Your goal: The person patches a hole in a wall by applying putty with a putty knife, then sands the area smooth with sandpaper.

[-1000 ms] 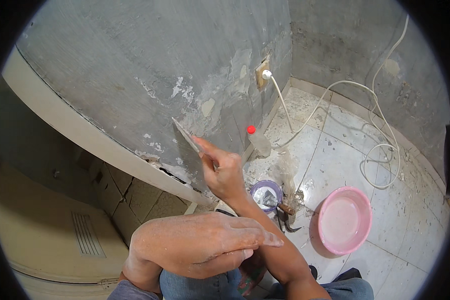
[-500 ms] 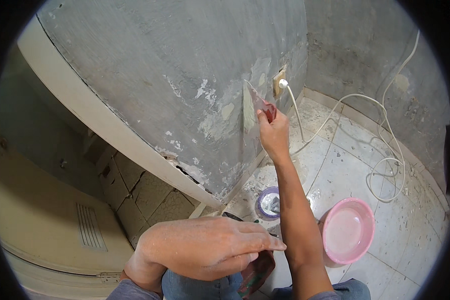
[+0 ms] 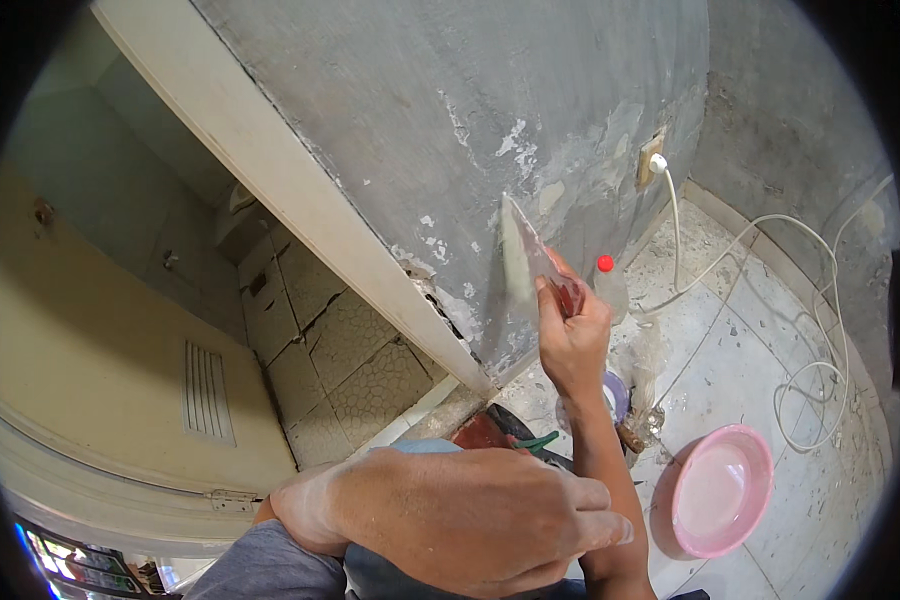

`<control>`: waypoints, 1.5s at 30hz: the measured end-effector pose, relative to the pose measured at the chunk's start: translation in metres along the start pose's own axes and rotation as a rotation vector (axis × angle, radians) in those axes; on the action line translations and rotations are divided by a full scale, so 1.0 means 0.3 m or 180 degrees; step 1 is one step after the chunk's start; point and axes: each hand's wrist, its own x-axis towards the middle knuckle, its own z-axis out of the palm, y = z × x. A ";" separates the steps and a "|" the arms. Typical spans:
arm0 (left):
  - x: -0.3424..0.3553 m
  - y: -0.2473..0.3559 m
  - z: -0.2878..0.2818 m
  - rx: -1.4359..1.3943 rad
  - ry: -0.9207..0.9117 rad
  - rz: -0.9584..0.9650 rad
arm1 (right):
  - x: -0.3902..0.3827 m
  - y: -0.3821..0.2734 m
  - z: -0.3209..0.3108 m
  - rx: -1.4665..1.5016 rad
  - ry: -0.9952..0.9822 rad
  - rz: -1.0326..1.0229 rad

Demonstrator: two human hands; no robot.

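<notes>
My right hand (image 3: pixel 577 345) is closed around a flat putty spreader (image 3: pixel 558 283) with a reddish grip end and a pale, thin blade. The blade's edge meets the grey wall (image 3: pixel 370 110), beside a strip of pale putty (image 3: pixel 516 258). In the foreground, my left hand (image 3: pixel 460 510) is seen from its back, over my right forearm. Its fingers are bent and pressed together; whatever they hold is hidden beneath. Past my right forearm shows the rim of a purple tub (image 3: pixel 620 393), mostly covered.
A red-capped clear bottle (image 3: pixel 611 285) stands by the wall under a socket with a white plug (image 3: pixel 657 163). Its cord (image 3: pixel 832 300) loops over the tiled floor. A pink basin (image 3: pixel 725 490) holds cloudy liquid. Leftward are a door frame (image 3: pixel 300 180) and a cream door (image 3: pixel 100 370).
The spreader has moved left along the wall, away from the socket and toward the door frame. My left fingers have bent more. The view has shifted, bringing the red-capped bottle into sight.
</notes>
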 end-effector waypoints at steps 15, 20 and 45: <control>0.054 -0.051 -0.019 -0.0672 -0.0256 -0.0023 | 0.063 0.244 -0.166 0.2329 0.0772 0.1518; 0.085 -0.063 -0.025 -0.0523 -0.0258 0.0204 | 0.123 0.286 -0.158 0.0934 0.0992 0.1462; 0.240 -0.146 -0.066 -0.0841 -0.0639 -0.0162 | 0.173 0.447 -0.436 0.2980 0.1355 0.1652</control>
